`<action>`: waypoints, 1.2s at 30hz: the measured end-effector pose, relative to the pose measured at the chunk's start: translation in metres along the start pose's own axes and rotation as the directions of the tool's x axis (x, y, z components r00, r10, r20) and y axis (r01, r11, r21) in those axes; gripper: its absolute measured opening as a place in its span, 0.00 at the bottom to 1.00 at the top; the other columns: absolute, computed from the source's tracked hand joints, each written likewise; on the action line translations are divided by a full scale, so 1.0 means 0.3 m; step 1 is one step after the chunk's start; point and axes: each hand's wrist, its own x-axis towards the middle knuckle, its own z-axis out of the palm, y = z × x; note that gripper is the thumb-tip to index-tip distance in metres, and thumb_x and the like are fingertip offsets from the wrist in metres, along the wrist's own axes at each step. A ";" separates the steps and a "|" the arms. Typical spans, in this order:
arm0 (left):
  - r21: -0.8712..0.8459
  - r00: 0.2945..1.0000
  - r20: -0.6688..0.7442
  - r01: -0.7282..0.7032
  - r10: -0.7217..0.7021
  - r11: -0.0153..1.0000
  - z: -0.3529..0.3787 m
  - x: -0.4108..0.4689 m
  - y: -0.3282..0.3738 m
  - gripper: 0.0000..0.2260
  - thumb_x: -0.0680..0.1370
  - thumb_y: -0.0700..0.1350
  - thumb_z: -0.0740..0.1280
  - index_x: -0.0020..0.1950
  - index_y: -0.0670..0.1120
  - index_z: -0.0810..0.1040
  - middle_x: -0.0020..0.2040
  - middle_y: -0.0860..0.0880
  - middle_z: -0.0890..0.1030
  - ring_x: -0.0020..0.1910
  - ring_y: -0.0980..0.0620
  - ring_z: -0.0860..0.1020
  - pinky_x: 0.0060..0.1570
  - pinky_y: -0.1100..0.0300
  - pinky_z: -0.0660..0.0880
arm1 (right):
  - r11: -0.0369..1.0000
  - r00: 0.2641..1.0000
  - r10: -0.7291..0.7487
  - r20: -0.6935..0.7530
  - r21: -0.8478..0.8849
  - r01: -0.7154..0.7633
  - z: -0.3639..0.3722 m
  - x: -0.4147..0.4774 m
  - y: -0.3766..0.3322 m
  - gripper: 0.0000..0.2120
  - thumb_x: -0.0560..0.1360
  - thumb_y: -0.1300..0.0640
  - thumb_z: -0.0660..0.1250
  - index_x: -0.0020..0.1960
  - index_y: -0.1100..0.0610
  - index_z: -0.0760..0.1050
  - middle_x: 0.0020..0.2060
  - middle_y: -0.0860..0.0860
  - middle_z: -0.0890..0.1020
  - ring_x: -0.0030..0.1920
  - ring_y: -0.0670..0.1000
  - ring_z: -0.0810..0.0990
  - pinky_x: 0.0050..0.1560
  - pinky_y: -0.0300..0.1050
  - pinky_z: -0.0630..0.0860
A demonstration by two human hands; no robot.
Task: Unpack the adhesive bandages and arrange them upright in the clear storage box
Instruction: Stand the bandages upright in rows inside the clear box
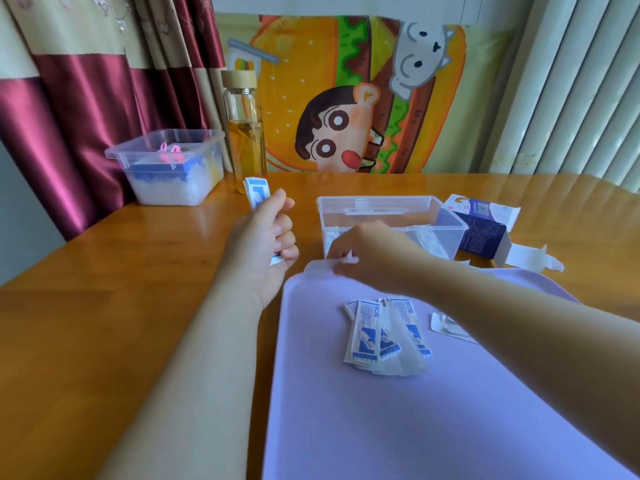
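Head view, left hand (266,237): you are gripping a bandage stack (257,190).
Right hand (367,252): blurred; grip unclear.
Risk: stack toppling flat in box (381,199).

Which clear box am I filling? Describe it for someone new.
On the wooden table, look just past the far edge of the lilac tray. The clear storage box stands there, nearly empty, unlike the filled clear tub at back left beside the glass bottle.

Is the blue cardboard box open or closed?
Open. The blue box lies on its side, its end flaps spread outward.
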 end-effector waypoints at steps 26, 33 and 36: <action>-0.402 0.982 0.040 0.186 -0.185 0.897 -0.004 0.010 -0.024 0.05 0.79 0.38 0.62 0.49 0.44 0.77 0.34 0.49 0.73 0.28 0.58 0.73 0.30 0.66 0.75 | 0.971 0.890 0.159 0.427 0.097 -0.220 0.020 -0.094 0.076 0.28 0.69 0.41 0.71 0.66 0.50 0.71 0.52 0.45 0.76 0.50 0.47 0.75 0.47 0.38 0.69; -0.308 0.976 -0.006 0.203 -0.216 0.929 -0.014 0.016 -0.030 0.06 0.79 0.40 0.62 0.51 0.46 0.78 0.36 0.50 0.73 0.25 0.59 0.65 0.30 0.68 0.66 | 0.916 0.859 0.191 0.475 0.228 -0.330 0.025 -0.056 0.076 0.13 0.69 0.49 0.73 0.51 0.50 0.78 0.46 0.47 0.82 0.49 0.50 0.81 0.50 0.43 0.76; -0.291 0.974 0.001 0.215 -0.225 0.932 -0.014 0.013 -0.025 0.06 0.78 0.41 0.62 0.52 0.47 0.78 0.35 0.51 0.73 0.23 0.59 0.63 0.32 0.67 0.63 | 0.898 0.870 0.195 0.453 0.274 -0.344 0.027 -0.060 0.085 0.08 0.71 0.50 0.71 0.48 0.51 0.79 0.44 0.48 0.83 0.46 0.49 0.83 0.46 0.41 0.77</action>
